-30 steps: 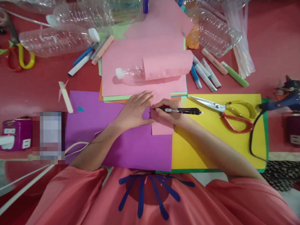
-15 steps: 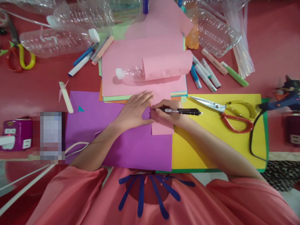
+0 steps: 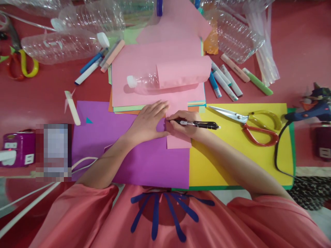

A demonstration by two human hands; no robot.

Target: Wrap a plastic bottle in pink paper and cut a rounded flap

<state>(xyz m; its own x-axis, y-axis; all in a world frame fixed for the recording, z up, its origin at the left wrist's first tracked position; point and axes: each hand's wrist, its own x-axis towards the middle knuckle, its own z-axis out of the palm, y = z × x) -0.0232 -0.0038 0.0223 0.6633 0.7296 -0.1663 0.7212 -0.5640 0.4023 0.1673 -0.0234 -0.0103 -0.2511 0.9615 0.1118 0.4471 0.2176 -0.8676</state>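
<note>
My left hand [image 3: 148, 121] lies flat with fingers together, pressing on the purple paper [image 3: 134, 155] at the left edge of a pink paper strip [image 3: 178, 141]. My right hand [image 3: 184, 125] is closed around a black pen [image 3: 198, 123], whose tip touches the strip's left edge beside my left fingers. The pen's body points right, over the yellow paper [image 3: 240, 155]. Beyond my hands a small clear bottle [image 3: 144, 82] with a white cap lies on a stack of pink sheets [image 3: 155, 58], half wrapped in rolled pink paper [image 3: 183, 74].
Red-and-yellow scissors [image 3: 252, 125] lie on the yellow sheet. A blue glue gun [image 3: 314, 110] with a black cord sits far right. Markers [image 3: 227, 81] and empty plastic bottles [image 3: 64, 43] crowd the back. Another pair of scissors [image 3: 19, 60] is far left, a purple power strip [image 3: 17, 148] below it.
The pen in my right hand has shifted slightly toward me and to the left along the strip's edge. My left hand has stayed in place.
</note>
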